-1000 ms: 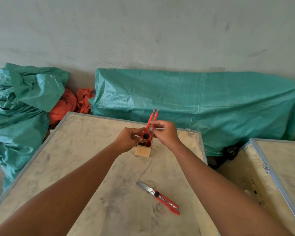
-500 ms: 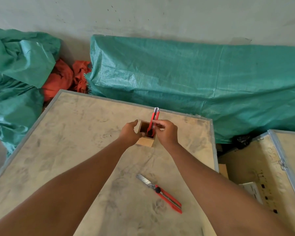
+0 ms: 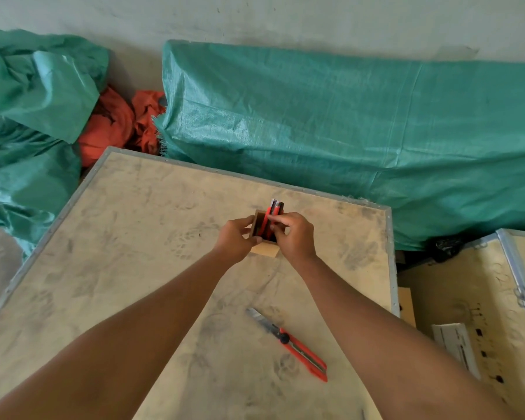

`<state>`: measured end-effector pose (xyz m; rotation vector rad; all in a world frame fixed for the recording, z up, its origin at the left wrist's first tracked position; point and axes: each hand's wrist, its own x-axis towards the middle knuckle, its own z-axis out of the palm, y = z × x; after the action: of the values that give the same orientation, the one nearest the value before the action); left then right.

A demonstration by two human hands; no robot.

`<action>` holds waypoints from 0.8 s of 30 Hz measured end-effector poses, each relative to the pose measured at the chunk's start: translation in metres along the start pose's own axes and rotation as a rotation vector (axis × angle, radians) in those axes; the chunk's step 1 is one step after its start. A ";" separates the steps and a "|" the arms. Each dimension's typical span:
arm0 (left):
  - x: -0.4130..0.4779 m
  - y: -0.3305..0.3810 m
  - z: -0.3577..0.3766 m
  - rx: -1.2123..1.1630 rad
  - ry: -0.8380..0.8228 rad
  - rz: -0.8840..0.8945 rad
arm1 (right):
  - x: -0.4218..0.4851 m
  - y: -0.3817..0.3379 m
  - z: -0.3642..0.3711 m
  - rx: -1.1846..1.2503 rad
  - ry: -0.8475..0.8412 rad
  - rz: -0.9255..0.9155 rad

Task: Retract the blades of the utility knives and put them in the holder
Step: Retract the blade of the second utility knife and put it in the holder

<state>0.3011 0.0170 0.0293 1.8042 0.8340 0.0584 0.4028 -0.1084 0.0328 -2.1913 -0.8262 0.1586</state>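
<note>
you are looking down on a pale, scuffed wooden tabletop [image 3: 134, 268] with a grey metal rim, smudged all over with dark marks. behind it, along a bare grey wall, lie bundles under woven green tarp [image 3: 346, 131], crinkled and slightly shiny, with a lump of orange cloth [image 3: 115, 125] in the upper left of the frame. at the right edge sits a second wooden crate [image 3: 467, 298] with metal trim.

near the centre, your left hand [image 3: 235, 237] curls around the side of a small square wooden holder [image 3: 264, 248], and your right hand [image 3: 291, 234] pinches a red knife [image 3: 270, 215] standing upright in it. lower down, right of centre, another red knife [image 3: 297, 348] lies flat, its silver blade pushed out toward the upper left.
</note>
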 end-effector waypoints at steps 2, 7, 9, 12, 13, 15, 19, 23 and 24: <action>-0.001 0.000 0.002 -0.007 0.005 -0.001 | -0.002 0.000 -0.001 0.011 0.011 0.009; -0.007 0.001 0.004 -0.008 0.016 0.008 | -0.007 -0.003 -0.010 0.054 0.008 0.032; -0.013 0.004 0.004 -0.016 0.032 0.009 | -0.011 -0.003 -0.017 0.061 0.025 0.027; -0.025 0.008 0.003 -0.017 0.097 -0.002 | -0.020 -0.004 -0.029 0.056 0.032 0.030; -0.031 0.009 0.002 -0.016 0.129 0.000 | -0.024 -0.004 -0.034 0.056 0.034 0.030; -0.043 0.010 0.002 -0.041 0.180 0.001 | -0.034 -0.003 -0.041 0.054 0.038 0.019; -0.075 0.003 0.006 -0.061 0.187 0.006 | -0.059 0.001 -0.052 0.058 0.040 0.030; -0.110 -0.017 0.021 -0.014 0.119 0.001 | -0.092 0.008 -0.055 0.083 -0.039 0.127; -0.118 -0.022 0.026 0.010 0.093 0.003 | -0.102 0.011 -0.054 0.090 -0.075 0.163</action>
<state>0.2124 -0.0669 0.0404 1.8235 0.8993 0.1412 0.3481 -0.2091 0.0481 -2.1771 -0.6676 0.3533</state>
